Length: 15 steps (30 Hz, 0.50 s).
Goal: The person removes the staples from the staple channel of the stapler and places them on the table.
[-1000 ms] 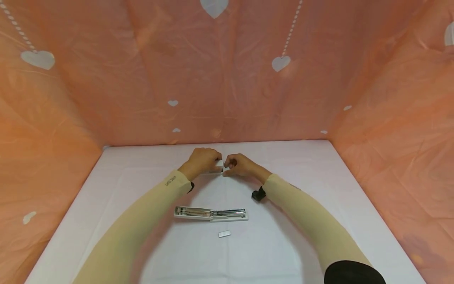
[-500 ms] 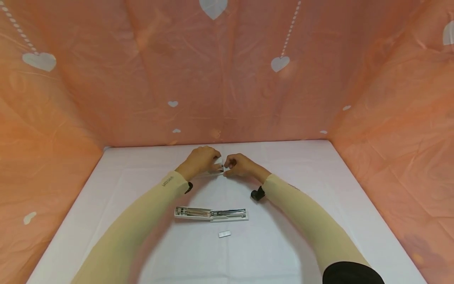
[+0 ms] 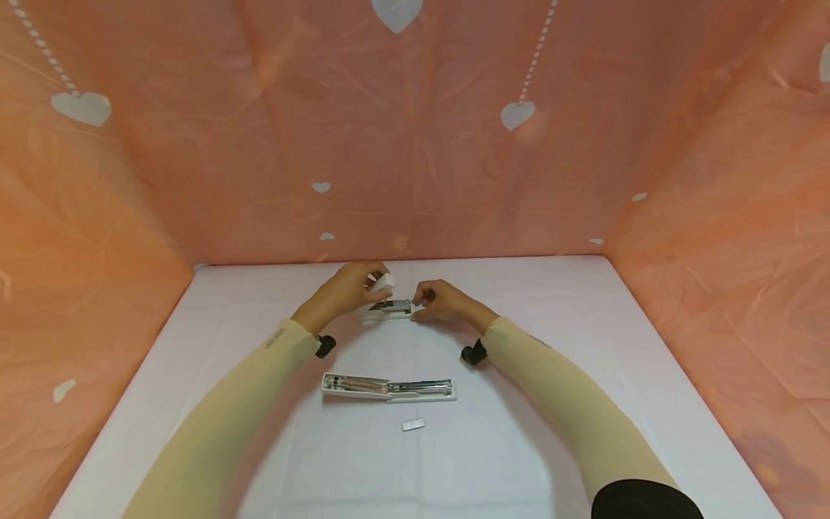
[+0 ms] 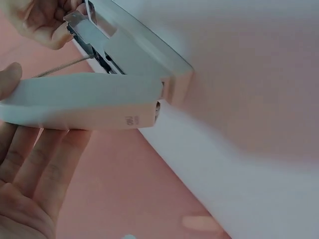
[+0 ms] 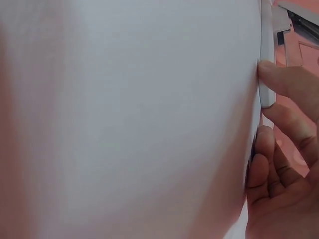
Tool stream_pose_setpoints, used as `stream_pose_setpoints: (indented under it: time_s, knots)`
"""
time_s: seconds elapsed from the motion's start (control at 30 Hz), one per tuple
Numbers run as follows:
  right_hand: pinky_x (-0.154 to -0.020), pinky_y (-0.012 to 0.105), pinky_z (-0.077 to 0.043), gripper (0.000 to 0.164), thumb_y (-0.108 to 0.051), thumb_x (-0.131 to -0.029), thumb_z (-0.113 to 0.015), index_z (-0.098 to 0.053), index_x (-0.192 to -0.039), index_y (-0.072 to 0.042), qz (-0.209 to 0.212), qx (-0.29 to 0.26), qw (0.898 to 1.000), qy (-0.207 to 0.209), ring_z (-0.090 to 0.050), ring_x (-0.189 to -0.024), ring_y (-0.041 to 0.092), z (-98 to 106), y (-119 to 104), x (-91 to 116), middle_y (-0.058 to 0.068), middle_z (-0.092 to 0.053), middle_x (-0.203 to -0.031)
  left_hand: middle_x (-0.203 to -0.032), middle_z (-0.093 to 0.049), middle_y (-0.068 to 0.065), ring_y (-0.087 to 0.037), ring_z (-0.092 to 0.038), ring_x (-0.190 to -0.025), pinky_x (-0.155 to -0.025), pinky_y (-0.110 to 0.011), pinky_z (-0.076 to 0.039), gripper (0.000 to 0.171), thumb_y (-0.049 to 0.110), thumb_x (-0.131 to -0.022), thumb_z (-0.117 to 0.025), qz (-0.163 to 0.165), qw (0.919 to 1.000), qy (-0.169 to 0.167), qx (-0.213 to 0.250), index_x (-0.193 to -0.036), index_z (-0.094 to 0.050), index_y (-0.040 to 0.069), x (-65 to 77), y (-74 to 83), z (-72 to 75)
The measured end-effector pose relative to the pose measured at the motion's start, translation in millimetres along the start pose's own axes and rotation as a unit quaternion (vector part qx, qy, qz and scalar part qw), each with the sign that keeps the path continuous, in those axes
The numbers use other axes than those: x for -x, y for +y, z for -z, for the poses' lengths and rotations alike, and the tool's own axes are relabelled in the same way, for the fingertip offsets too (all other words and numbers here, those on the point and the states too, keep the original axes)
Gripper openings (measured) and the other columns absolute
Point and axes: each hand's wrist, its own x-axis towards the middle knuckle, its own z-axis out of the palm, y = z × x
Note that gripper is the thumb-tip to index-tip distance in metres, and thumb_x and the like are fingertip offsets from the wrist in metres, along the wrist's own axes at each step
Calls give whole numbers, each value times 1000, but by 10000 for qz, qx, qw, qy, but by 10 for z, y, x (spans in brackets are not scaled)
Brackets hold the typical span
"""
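Note:
A white stapler [image 3: 392, 307] lies near the back of the table, its top cover swung up from the base. My left hand [image 3: 346, 290] grips that cover [image 4: 79, 99], thumb on one side and fingers on the other in the left wrist view. A thin coil spring [image 4: 62, 66] stretches between the cover and the metal magazine. My right hand [image 3: 444, 301] pinches the front end of the stapler's base [image 5: 267, 94] between thumb and index finger, with the remaining fingers curled beside it.
Nearer the front, a second white stapler [image 3: 389, 388] lies spread open, its metal insides facing up. A small strip of staples [image 3: 413, 424] sits just in front of it. An orange cloth [image 3: 415, 166] with pale hearts walls the back and sides of the white table [image 3: 519, 461].
My left hand has lifted the stapler's cover and moved it up and to the left, exposing the magazine. My right hand has stayed at the base's end.

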Motion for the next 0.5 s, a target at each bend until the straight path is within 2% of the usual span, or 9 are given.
stream_pose_setpoints:
  time_s: [0.27,0.5]
  knots:
    - [-75,28,-42,21,-13,-91,-88,-70,-101,-8,-17,25,10000,-37,-50,-85,15,-6,37,18,1,-55,-87,-128,-69,-19,-39,-68,-125,-102,-48,-58,36,16,-103,-75,177,9979,64,619,-133,-64,0,79,-123,5]
    - [-75,28,-41,21,-10,-90,-88,-69,-100,-5,102,6,9999,-33,-49,-84,16,-3,42,-5,1,-54,-85,-132,-66,-19,-43,-65,-130,-105,-51,-56,33,15,-105,-72,106,9966,323,746,-134,-60,2,167,-193,23]
